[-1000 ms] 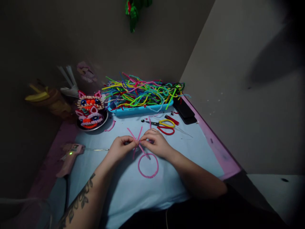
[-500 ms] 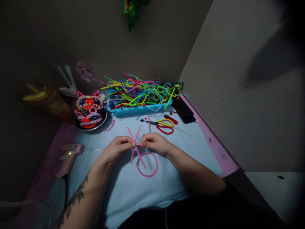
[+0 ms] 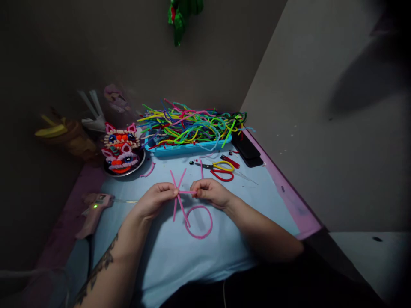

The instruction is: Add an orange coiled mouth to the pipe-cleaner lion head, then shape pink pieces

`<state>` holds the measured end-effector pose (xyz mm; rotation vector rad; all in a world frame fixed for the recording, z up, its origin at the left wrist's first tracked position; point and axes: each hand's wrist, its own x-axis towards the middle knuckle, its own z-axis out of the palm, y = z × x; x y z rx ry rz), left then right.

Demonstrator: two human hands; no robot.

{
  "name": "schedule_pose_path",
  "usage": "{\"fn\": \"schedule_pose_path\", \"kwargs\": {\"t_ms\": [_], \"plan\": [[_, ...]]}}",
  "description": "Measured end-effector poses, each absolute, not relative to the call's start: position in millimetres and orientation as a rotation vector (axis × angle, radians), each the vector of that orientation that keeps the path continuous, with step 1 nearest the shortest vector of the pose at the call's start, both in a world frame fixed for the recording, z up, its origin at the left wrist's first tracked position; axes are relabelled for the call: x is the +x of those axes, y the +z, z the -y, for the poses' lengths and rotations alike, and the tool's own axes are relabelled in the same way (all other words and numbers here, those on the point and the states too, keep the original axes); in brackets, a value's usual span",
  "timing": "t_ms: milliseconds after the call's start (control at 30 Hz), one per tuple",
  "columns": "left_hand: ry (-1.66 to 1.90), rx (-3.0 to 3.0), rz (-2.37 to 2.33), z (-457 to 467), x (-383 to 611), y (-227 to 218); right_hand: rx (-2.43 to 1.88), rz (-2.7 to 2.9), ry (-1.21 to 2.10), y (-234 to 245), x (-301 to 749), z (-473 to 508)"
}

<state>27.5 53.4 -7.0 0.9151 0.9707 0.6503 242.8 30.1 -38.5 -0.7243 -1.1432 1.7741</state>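
Note:
My left hand (image 3: pixel 159 197) and my right hand (image 3: pixel 210 192) are close together over a light blue table top (image 3: pixel 180 256). Both pinch crossed pink pipe cleaners (image 3: pixel 178 193) where the stems meet. The stems fan out above and below the crossing. A pink pipe-cleaner loop (image 3: pixel 199 221) curls on the table just below my right hand, joined to the bundle.
A blue tray (image 3: pixel 189 147) heaped with coloured pipe cleaners stands at the back. Red and yellow scissors (image 3: pixel 221 169) lie behind my right hand. A pipe-cleaner lion head (image 3: pixel 121 149) sits in a dish at back left. A pink glue gun (image 3: pixel 94 209) lies left. A dark case (image 3: pixel 248 150) lies by the wall.
My hands have drawn slightly apart, with a short pink stem stretched between them. The crossed stems have tilted, and the loop has opened at its top left.

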Motion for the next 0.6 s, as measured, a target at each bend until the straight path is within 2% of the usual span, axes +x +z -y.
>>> {"fn": "schedule_pose_path", "kwargs": {"t_ms": [300,433,600], "plan": [[0.674,0.932,-0.962,-55,25,-6,-0.608,1.155,1.658,-44,243,-32],[0.680,1.035,-1.020,-56,23,-2,-0.734,1.260,1.575,-43,251,-35],[0.515,1.255,-1.037,-54,24,4,-0.950,1.521,0.911,-31,255,-33]]}}
